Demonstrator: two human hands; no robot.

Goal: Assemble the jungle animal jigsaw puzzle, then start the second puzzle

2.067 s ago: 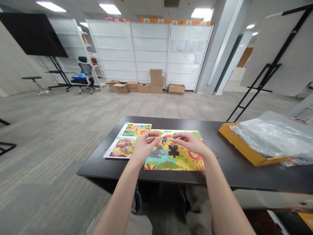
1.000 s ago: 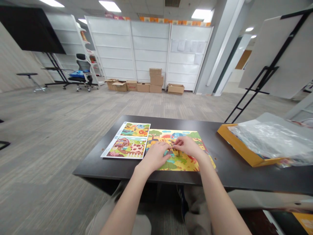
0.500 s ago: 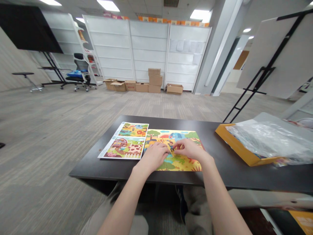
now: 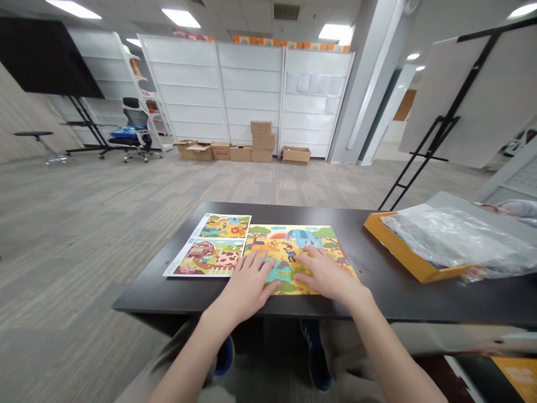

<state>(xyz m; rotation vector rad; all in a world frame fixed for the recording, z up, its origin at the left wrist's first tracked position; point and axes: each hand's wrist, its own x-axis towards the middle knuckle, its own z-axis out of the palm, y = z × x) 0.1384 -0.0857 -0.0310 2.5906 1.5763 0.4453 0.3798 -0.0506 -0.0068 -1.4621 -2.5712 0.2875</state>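
A colourful animal picture board (image 4: 283,273), with an elephant, a lion-like animal and trees, lies flat on the dark table (image 4: 168,291). My left hand (image 4: 250,282) rests with spread fingers over the board's left edge, beside the reference sheet. On the board's right half lies my right hand (image 4: 321,271), fingers apart and palm down. Neither hand holds anything visible. The white-bordered sheet (image 4: 191,258) with two printed scenes sits just left of the board. Parts of the board under both hands are hidden.
At the table's right stands an open yellow box (image 4: 403,254) with clear plastic wrap (image 4: 453,238) on it. A small brown speck lies right of the board. Cardboard boxes (image 4: 241,154), an office chair (image 4: 133,131) and a black easel frame (image 4: 436,137) stand beyond.
Both hands have opened and flattened. The left has moved left and toward the table's front edge; the right has come off the middle of the board, uncovering the printed figure. The view has shifted slightly.
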